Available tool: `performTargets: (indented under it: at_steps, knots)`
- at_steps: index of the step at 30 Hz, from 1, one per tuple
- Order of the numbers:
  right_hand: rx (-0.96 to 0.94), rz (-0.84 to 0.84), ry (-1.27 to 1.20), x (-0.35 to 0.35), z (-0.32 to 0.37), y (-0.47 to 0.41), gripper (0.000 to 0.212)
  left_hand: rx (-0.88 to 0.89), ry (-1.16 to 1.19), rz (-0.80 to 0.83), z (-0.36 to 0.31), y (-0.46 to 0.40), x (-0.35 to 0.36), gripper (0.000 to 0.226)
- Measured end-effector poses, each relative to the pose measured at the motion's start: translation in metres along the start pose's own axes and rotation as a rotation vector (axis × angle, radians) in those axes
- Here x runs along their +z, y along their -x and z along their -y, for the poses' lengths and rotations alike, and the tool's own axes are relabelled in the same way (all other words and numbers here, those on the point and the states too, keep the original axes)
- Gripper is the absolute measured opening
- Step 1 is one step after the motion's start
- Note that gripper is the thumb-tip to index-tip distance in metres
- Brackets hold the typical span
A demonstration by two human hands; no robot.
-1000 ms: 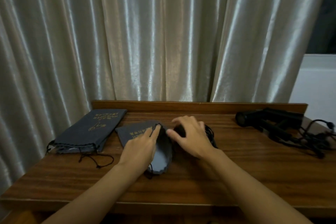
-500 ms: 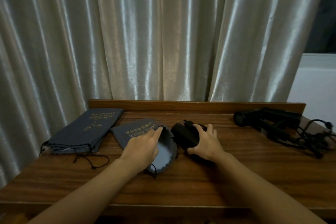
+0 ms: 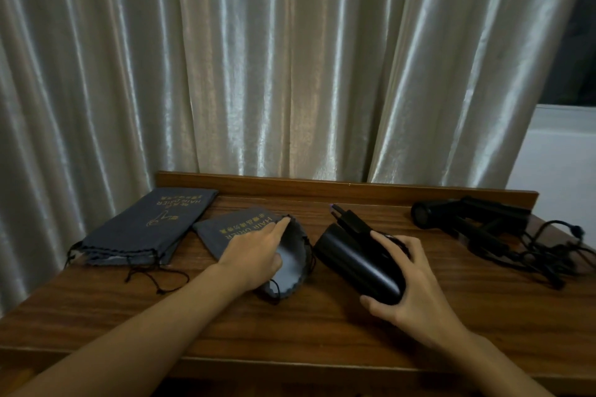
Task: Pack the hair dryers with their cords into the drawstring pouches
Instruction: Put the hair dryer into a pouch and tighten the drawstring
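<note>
A dark grey drawstring pouch [image 3: 225, 229] with gold lettering lies mid-table, its mouth facing right. My left hand [image 3: 254, 251] holds the mouth wide, fingers on the upper rim and thumb inside. Just right of the mouth, my right hand [image 3: 409, 287] grips a folded black hair dryer [image 3: 354, 259] with its cord bundled against it; the plug [image 3: 342, 216] sticks out at the far end. The dryer's barrel points at the pouch opening, a small gap apart. More black hair dryers [image 3: 471, 213] with tangled cords [image 3: 535, 255] lie at the far right.
Flat pouches [image 3: 151, 226] are stacked at the far left, drawstrings [image 3: 154, 277] trailing toward the front. The wooden table [image 3: 322, 325] has a raised back ledge [image 3: 322, 187]. Pale curtains [image 3: 290, 58] hang right behind it.
My right hand pulled the hair dryer back to the right, out from the pouch mouth, and now grips it by its rear end. My left hand stayed on the pouch rim.
</note>
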State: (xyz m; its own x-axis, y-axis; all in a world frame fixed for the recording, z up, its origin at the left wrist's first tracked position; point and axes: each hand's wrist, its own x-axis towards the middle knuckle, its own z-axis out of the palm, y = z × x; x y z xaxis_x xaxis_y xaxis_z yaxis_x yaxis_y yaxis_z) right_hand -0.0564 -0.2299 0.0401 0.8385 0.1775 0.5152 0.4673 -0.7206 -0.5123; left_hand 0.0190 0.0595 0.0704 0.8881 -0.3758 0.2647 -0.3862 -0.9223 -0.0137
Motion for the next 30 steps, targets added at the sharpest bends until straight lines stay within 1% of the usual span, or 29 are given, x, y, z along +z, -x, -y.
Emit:
performTargets:
  at_steps: [4, 8, 12, 15, 17, 20, 23, 25, 28, 30]
  knots:
    - [-0.087, 0.120, -0.040, -0.003, 0.019, 0.013, 0.102, -0.032, 0.068, 0.032, 0.003, -0.007, -0.002, 0.075]
    - [-0.174, 0.278, -0.010, 0.005, 0.031, 0.015, 0.099, -0.034, 0.114, 0.067, 0.007, -0.011, -0.008, 0.075]
    - [-0.143, 0.370, -0.007, 0.017, 0.035, -0.002, 0.096, 0.025, 0.167, 0.124, 0.011, -0.006, -0.012, 0.072]
    - [-0.097, 0.424, 0.046, 0.025, 0.034, -0.025, 0.097, 0.069, 0.184, 0.164, 0.013, -0.002, -0.012, 0.078]
    - [-0.046, 0.414, 0.074, 0.031, 0.034, -0.041, 0.100, 0.102, 0.191, 0.187, 0.014, 0.001, -0.011, 0.085]
    - [0.080, 0.316, 0.047, 0.040, 0.034, -0.057, 0.103, 0.116, 0.222, 0.198, 0.014, 0.004, -0.005, 0.093]
    - [0.158, 0.240, 0.033, 0.054, 0.044, -0.064, 0.105, 0.051, 0.257, 0.137, 0.013, 0.007, 0.000, 0.089]
    - [0.138, 0.222, 0.107, 0.065, 0.055, -0.064, 0.106, 0.017, 0.275, 0.035, 0.013, 0.011, -0.001, 0.083]
    - [0.014, 0.203, 0.297, 0.080, 0.071, -0.062, 0.104, -0.057, 0.265, -0.118, 0.008, 0.019, -0.005, 0.080]
    - [-0.032, 0.191, 0.333, 0.087, 0.078, -0.063, 0.102, -0.072, 0.266, -0.165, 0.001, 0.020, -0.009, 0.076]
